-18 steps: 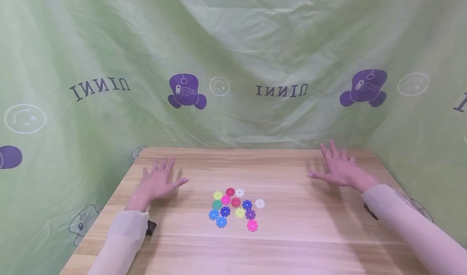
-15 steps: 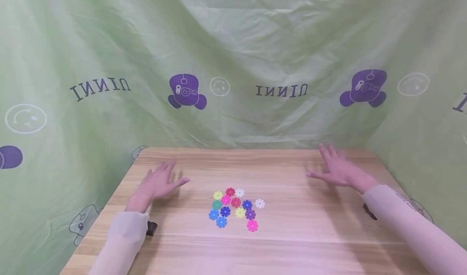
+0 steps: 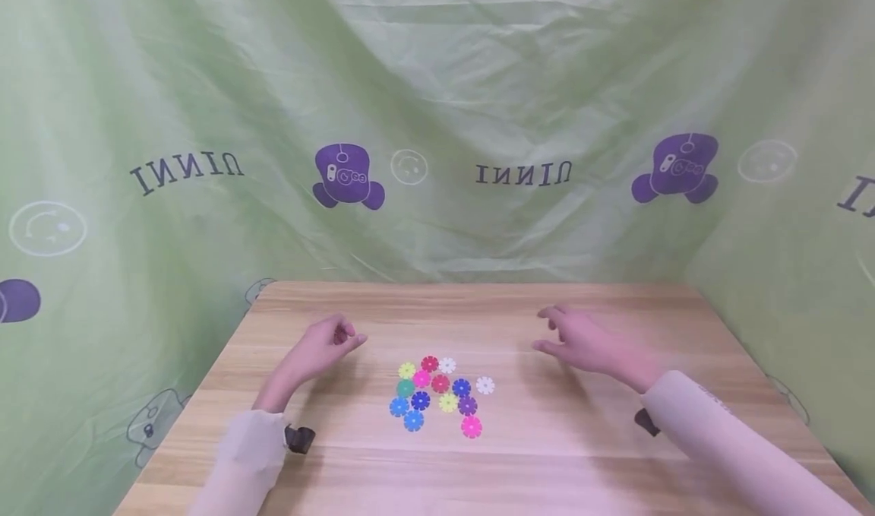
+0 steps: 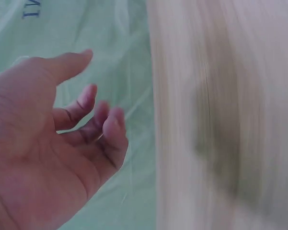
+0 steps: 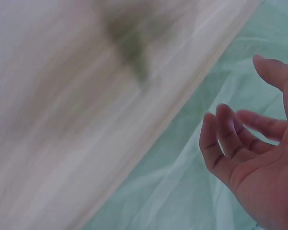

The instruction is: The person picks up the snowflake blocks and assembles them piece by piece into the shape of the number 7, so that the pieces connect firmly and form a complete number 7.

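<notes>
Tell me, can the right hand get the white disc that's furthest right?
Probably yes: the right hand holds nothing, and in the head view nothing shows between it and that white disc, which lies on the table apart from the nearest blue disc.

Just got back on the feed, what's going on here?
A person holds both hands out over a wooden table, fingers loosely curled and holding nothing. Notched discs in various colors lie in a loose cluster on the tabletop, with the left hand off to one side and the right hand off to the other. Neither hand touches a disc.
</notes>
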`<state>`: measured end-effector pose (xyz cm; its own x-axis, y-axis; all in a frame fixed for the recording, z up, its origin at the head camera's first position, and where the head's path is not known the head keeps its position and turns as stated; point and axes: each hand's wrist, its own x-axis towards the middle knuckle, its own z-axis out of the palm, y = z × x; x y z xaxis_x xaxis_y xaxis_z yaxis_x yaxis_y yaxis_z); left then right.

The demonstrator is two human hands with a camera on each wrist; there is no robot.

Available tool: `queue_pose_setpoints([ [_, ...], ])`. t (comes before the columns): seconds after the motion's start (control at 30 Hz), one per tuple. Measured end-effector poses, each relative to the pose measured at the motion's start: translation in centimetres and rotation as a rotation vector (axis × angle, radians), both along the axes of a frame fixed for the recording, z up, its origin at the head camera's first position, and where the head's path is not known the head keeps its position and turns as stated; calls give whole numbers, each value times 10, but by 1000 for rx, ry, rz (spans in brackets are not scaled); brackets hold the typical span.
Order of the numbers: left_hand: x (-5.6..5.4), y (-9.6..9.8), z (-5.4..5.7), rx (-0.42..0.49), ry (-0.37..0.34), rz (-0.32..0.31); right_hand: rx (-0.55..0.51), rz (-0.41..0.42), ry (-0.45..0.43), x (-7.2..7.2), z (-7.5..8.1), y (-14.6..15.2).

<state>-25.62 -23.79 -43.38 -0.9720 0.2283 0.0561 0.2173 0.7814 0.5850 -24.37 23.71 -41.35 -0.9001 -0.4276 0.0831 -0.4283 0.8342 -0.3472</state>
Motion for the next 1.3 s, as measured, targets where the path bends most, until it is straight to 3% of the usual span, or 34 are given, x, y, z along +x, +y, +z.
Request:
queue_pose_setpoints([
  [0.1, 3, 13, -4, 64, -56, -25, -29, 50, -17, 2, -5, -18],
  [0.3, 13, 40, -15, 108, -131, -49, -50, 107, -61, 8, -14, -45],
  [0.57, 20, 64, -35, 118, -180, -168, -86, 155, -141, 15, -26, -65],
  [1.0, 5, 68, -41, 88, -145, -146, -114, 76, -266, 17, -35, -87],
  [1.3, -1, 70, -44, 96, -161, -145, -89, 59, -244, 19, -40, -95],
])
